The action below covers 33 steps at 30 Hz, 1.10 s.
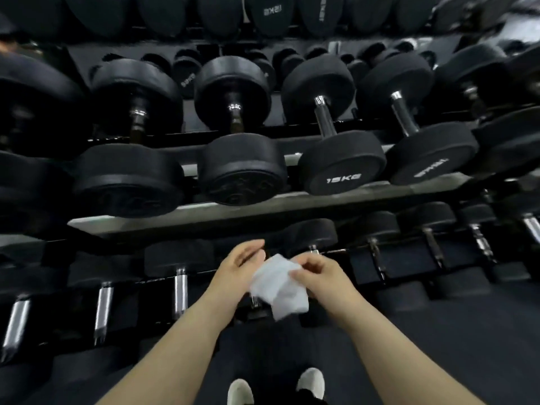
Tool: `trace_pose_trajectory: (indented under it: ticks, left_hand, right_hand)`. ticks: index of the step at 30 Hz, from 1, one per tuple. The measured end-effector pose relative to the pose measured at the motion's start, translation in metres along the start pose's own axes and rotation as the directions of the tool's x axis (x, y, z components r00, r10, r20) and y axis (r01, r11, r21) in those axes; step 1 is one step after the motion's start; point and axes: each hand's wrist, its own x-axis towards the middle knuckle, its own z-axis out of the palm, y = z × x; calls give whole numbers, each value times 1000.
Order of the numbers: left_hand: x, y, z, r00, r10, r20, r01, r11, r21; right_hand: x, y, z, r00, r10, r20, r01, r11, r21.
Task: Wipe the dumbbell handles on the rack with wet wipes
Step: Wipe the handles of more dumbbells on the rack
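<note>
A white wet wipe (277,285) hangs crumpled between my two hands in front of the rack's lowest tier. My right hand (318,276) pinches its upper right corner with curled fingers. My left hand (242,260) is beside the wipe's left edge with its fingers fairly straight; whether it grips the wipe is unclear. Directly under the wipe a chrome dumbbell handle (254,301) peeks out, mostly hidden. Another chrome handle (180,290) stands to the left. On the middle tier sits a 15 kg dumbbell (342,168) with a dark handle (325,116).
The rack's grey front rail (233,211) runs across above my hands. Several black dumbbells fill all tiers, left to right. More chrome handles (103,305) line the lowest tier. My white shoes (311,381) stand on the dark floor below.
</note>
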Motion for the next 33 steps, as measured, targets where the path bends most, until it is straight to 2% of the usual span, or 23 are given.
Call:
trace_pose_trajectory:
  ticks: [2,5,7,11,13,16,20,24,26,28,31,33]
  left_hand:
    - [-8,-12,0,998,-64,-4,64,997,-31]
    - [-21,-29,6,980,-191,61,187,980,65]
    - [-26,-33,13,972,-221,76,213,972,103]
    - [-25,-29,22,968,-241,62,240,970,27]
    - [-24,-30,26,966,-239,95,237,971,32]
    - [-23,-31,31,964,-231,133,231,973,12]
    - [-21,-31,36,978,-178,107,171,983,71]
    - [-18,-32,37,997,-59,47,44,961,274]
    - [-15,-35,34,1000,-9,-1,9,946,324]
    - [-11,-36,29,997,61,-46,-41,936,349]
    - [-8,-35,21,971,217,-97,-154,885,439]
    - [-7,-33,16,950,294,-102,-205,840,502]
  right_hand:
    - [-6,5,5,985,-4,-174,25,993,116]
    - [-15,12,7,948,-66,-312,79,997,28]
    - [-20,13,8,941,-107,-320,98,994,-43]
    - [-28,15,6,935,-120,-334,70,985,-157]
    - [-32,15,3,946,-90,-310,61,993,-103]
    - [-36,13,-5,968,-30,-250,50,996,74]
    - [-37,11,-17,982,28,-189,3,987,158]
    - [-27,12,-25,953,57,-297,-20,992,127]
    - [-19,15,-31,926,49,-373,-14,995,95]
    - [-14,16,-37,896,29,-442,36,990,138]
    - [-10,13,-47,903,19,-430,113,953,280]
    - [-8,11,-50,909,26,-415,103,953,286]
